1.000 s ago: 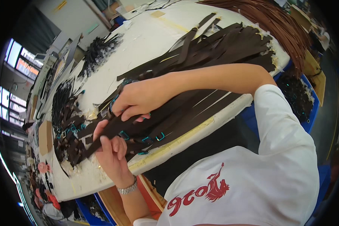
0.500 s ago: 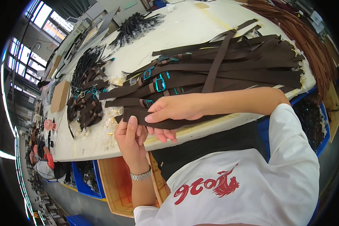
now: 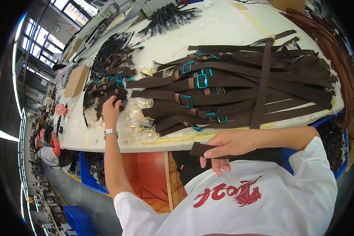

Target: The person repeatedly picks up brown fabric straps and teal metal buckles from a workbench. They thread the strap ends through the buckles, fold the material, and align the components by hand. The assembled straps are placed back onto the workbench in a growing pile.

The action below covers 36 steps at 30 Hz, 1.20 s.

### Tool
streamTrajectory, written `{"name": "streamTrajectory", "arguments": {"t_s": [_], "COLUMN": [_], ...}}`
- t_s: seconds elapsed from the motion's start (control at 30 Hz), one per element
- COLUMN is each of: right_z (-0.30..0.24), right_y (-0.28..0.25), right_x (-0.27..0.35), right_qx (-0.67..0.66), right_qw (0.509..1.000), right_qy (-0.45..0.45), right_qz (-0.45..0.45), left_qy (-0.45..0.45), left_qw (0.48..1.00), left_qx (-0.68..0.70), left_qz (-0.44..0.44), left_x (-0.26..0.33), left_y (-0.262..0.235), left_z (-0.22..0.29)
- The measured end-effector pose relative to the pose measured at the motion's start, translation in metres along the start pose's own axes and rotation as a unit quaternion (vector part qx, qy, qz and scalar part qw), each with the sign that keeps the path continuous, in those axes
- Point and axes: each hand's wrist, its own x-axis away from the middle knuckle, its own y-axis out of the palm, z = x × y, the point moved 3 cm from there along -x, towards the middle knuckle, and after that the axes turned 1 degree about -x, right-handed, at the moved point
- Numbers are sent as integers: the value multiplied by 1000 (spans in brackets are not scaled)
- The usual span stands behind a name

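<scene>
Near the table's front edge, my right hand [image 3: 228, 146] grips a dark brown strap [image 3: 200, 150]; its flat end juts out to the left past thumb and fingers. My left hand [image 3: 111, 111], with a metal watch on the wrist, reaches to a heap of short brown straps with buckles [image 3: 106, 83]. Thumb and forefinger are apart at the heap's near edge, and I see nothing held between them. Between and beyond my hands lies a large spread of long brown straps [image 3: 240, 82], several carrying buckles with blue film [image 3: 201, 80]. One strap [image 3: 262, 86] lies across the others.
Black straps [image 3: 171, 17] lie in a bunch at the far side. A cardboard box [image 3: 76, 81] stands left on the white table [image 3: 153, 51]. Reddish-brown strips [image 3: 322, 43] hang over the right end. Under the front edge are an orange crate [image 3: 145, 173] and blue bins [image 3: 82, 173].
My left hand has left the strap end and moved left to the heap of buckled straps. My right hand has come nearer to me, still holding the brown strap. The view has shifted.
</scene>
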Motion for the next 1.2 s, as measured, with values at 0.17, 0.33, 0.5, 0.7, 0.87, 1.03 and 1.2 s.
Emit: {"name": "streamTrajectory", "arguments": {"t_s": [0.17, 0.33, 0.5, 0.7, 0.87, 1.03, 1.2], "right_z": [16, 21, 30, 18, 11, 27, 35], "right_y": [-5, -4, -9, -3, 9, 8, 0], "right_x": [2, 20, 22, 4, 6, 14, 24], "right_qx": [-29, -6, -46, -53, -108, -156, -125], "right_qw": [996, 993, 988, 981, 964, 944, 926], "right_qy": [-53, -48, -75, -146, -216, -244, -224], "right_qz": [62, 105, 124, 118, 108, 158, 276], "left_qy": [4, -35, -5, 70, 64, 22, 25], "left_qw": [997, 981, 962, 968, 955, 940, 951], "left_qx": [-66, 116, 171, 154, 254, 292, 305], "left_qz": [-41, 150, 215, 183, 140, 172, 43], "left_x": [-17, -29, 4, 106, 178, 195, 189], "left_y": [40, -35, -177, -215, -130, -89, -81], "left_z": [5, 26, 115, 251, 324, 371, 380]}}
